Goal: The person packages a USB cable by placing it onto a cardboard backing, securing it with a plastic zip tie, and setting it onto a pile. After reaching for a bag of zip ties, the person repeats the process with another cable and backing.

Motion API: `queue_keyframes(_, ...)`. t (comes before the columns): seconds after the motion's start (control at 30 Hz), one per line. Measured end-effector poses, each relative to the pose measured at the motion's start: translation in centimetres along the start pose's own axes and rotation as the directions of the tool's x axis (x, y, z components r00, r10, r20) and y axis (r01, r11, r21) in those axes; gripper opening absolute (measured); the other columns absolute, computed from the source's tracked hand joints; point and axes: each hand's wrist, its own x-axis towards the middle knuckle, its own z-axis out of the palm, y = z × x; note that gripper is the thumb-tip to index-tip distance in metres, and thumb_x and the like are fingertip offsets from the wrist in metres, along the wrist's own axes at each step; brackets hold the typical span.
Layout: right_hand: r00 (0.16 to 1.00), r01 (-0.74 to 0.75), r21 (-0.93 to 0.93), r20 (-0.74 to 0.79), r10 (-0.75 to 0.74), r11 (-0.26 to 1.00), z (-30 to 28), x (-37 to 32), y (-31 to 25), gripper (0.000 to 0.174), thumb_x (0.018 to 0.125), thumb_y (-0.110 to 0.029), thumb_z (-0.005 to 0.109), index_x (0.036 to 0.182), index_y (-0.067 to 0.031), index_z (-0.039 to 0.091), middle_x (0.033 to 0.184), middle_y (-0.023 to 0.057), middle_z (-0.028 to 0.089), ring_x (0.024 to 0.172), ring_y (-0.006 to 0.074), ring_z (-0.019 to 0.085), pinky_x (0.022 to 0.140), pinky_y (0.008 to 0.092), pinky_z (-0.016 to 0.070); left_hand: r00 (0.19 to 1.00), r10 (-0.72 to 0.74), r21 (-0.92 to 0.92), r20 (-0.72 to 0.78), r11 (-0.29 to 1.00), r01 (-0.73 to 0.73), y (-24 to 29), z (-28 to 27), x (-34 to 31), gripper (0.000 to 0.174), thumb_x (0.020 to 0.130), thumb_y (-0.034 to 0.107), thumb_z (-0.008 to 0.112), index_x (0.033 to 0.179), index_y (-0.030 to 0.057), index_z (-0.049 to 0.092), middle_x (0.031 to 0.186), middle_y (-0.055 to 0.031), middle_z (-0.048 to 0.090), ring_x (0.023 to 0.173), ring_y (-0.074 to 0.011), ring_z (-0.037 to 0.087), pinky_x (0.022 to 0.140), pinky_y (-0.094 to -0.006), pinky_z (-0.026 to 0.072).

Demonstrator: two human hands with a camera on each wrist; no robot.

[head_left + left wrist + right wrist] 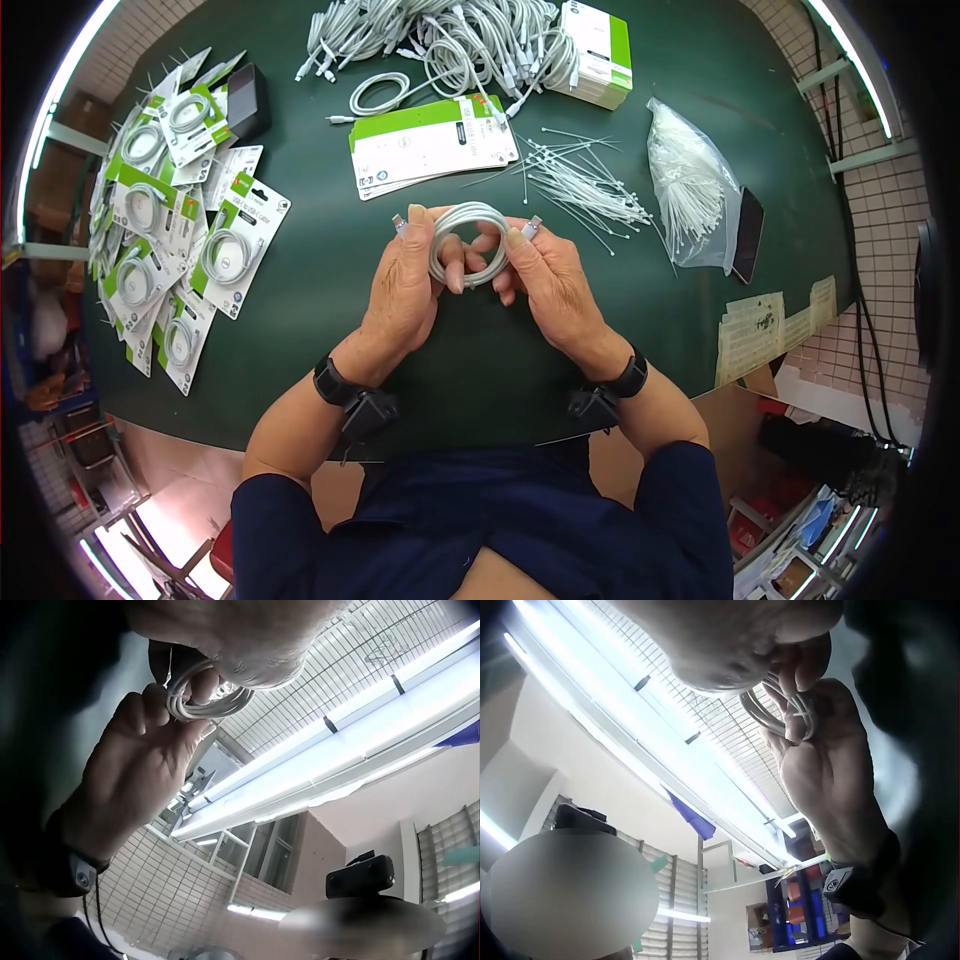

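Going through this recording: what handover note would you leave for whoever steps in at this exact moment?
Left hand: grips the left side of the coiled white cable, thumb by one connector.
Right hand: grips the coil's right side, thumb by the other connector.
The coil is held above the green table. Loose cable ties lie just beyond it, a stack of cards beside them, uncoiled cables at the far edge, carded cables on the left.
Done: this cable is wound.
Left, likely: no tie shows on it, it is not on a card, and the far pile waits.
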Motion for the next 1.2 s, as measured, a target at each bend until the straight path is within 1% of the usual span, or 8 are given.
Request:
queue_keyframes(0.2, 1.000, -0.016, 0.185, 0.004, 0.016, 0.983, 0.5, -0.2, 0.0, 0.048, 0.116, -0.031, 0.043, 0.150, 0.0027, 0.052, 0.088, 0.0002, 0.064, 0.057, 0.0038, 0.050, 0.054, 0.0186, 0.0441, 1.000, 0.008, 0.284, 0.020, 0.959, -0.013, 0.4, -0.3, 0.2, 0.072, 0.114, 0.054, 0.034, 0.142, -0.0075, 0.058, 0.069, -0.0012, 0.056, 0.075, -0.0104, 0.058, 0.067, -0.0247, 0.0428)
queue_keyframes(0.47, 0.986, 0.168, -0.070, 0.026, -0.167, 0.983, 0.1, 0.1, 0.3, 0.049, 0.115, -0.032, 0.044, 0.151, 0.0005, 0.054, 0.083, -0.0004, 0.063, 0.055, 0.0040, 0.051, 0.050, 0.0210, 0.0451, 0.981, -0.180, -0.280, -0.076, 0.948, 0.152, -0.6, -0.2, 0.6, 0.069, 0.116, 0.049, 0.033, 0.142, -0.0102, 0.056, 0.064, -0.0025, 0.057, 0.062, -0.0112, 0.055, 0.067, -0.0273, 0.0483)
queue_keyframes(0.57, 0.990, -0.096, -0.029, 0.101, 0.099, 0.995, -1.0, 0.3, 0.2, 0.046, 0.115, -0.032, 0.047, 0.145, 0.0005, 0.060, 0.079, -0.0009, 0.062, 0.056, 0.0043, 0.053, 0.050, 0.0212, 0.0451, 0.994, -0.103, -0.168, -0.027, 0.981, 0.097, -0.2, -0.5, 0.4, 0.064, 0.116, 0.044, 0.036, 0.143, -0.0107, 0.055, 0.064, -0.0014, 0.056, 0.056, -0.0111, 0.053, 0.067, -0.0278, 0.0508)
queue_keyframes(0.73, 0.998, -0.023, 0.006, 0.051, 0.023, 1.000, -0.7, 0.4, 1.0, 0.038, 0.114, -0.031, 0.047, 0.124, 0.0000, 0.068, 0.075, -0.0007, 0.061, 0.054, 0.0073, 0.052, 0.049, 0.0239, 0.0467, 0.999, -0.053, 0.369, 0.000, 0.928, 0.049, 1.5, -1.0, 1.2, 0.059, 0.115, 0.040, 0.043, 0.146, -0.0100, 0.051, 0.066, -0.0017, 0.059, 0.056, -0.0102, 0.054, 0.064, -0.0266, 0.0515)
queue_keyframes(0.8, 0.996, -0.085, -0.062, -0.012, 0.085, 0.994, -0.8, 0.5, 1.6, 0.037, 0.114, -0.031, 0.048, 0.105, -0.0003, 0.066, 0.075, -0.0004, 0.061, 0.054, 0.0076, 0.053, 0.049, 0.0237, 0.0465, 0.997, -0.069, 0.242, 0.038, 0.968, 0.058, 1.1, -0.9, 1.2, 0.053, 0.108, 0.024, 0.060, 0.148, -0.0078, 0.049, 0.072, -0.0027, 0.065, 0.061, -0.0083, 0.057, 0.061, -0.0236, 0.0488)
queue_keyframes(0.87, 0.995, -0.087, -0.101, 0.033, 0.090, 0.991, -1.1, 0.7, 1.3, 0.039, 0.114, -0.032, 0.048, 0.094, -0.0014, 0.061, 0.077, 0.0004, 0.062, 0.055, 0.0069, 0.054, 0.049, 0.0229, 0.0457, 0.997, -0.061, 0.555, 0.041, 0.831, 0.028, 2.3, 0.6, 0.6, 0.063, 0.093, 0.007, 0.070, 0.150, -0.0055, 0.047, 0.080, -0.0028, 0.070, 0.065, -0.0077, 0.059, 0.061, -0.0228, 0.0469)
queue_keyframes(0.93, 0.986, -0.112, -0.070, 0.118, 0.120, 0.991, -1.2, 0.7, 0.7, 0.037, 0.114, -0.032, 0.048, 0.104, -0.0010, 0.064, 0.078, -0.0015, 0.062, 0.057, 0.0051, 0.054, 0.051, 0.0215, 0.0435, 0.991, -0.130, 0.563, 0.019, 0.821, 0.097, 2.7, 0.0, 0.7, 0.066, 0.082, -0.003, 0.068, 0.146, -0.0033, 0.052, 0.082, -0.0033, 0.071, 0.065, -0.0080, 0.058, 0.063, -0.0240, 0.0470)
queue_keyframes(1.2, 0.954, 0.006, -0.337, 0.285, 0.096, 0.942, -1.8, 0.2, -0.8, 0.036, 0.115, -0.031, 0.046, 0.102, -0.0018, 0.063, 0.078, 0.0032, 0.060, 0.062, 0.0123, 0.058, 0.054, 0.0276, 0.0462, 0.988, -0.127, 0.785, 0.092, 0.620, 0.007, 2.7, 0.7, 0.5, 0.045, 0.083, 0.000, 0.071, 0.127, -0.0023, 0.064, 0.075, -0.0012, 0.067, 0.066, -0.0037, 0.054, 0.060, -0.0218, 0.0425)
